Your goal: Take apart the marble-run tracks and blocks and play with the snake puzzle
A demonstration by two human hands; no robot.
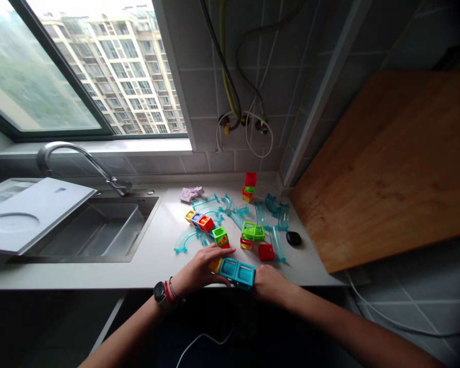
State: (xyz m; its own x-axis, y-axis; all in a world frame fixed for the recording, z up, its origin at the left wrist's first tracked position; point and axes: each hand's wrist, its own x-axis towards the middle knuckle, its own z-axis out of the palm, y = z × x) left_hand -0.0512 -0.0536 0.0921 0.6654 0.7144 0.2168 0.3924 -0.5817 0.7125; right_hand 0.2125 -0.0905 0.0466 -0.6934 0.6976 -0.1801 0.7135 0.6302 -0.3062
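Note:
A short row of hollow toy cubes, blue cubes [236,271] with a yellow one [215,265] at the left end, is at the counter's front edge. My left hand [199,271] grips the yellow end, fingers above and thumb below. My right hand [269,281] is closed against the right end of the blue cubes; its fingertips are hidden. Just beyond stand a green cube [220,236] on a red one, a stack topped by green cubes [252,231], and a single red cube [266,252]. A row of yellow, lilac and red cubes [205,223] lies further left.
Clear teal track pieces [277,244] are spread over the white counter [161,276]. Toward the wall are a red-topped cube stack [250,180] and lilac pieces [190,194]. A black oval object [293,238] lies right, near a leaning wooden board [398,168]. The sink [138,245] is left.

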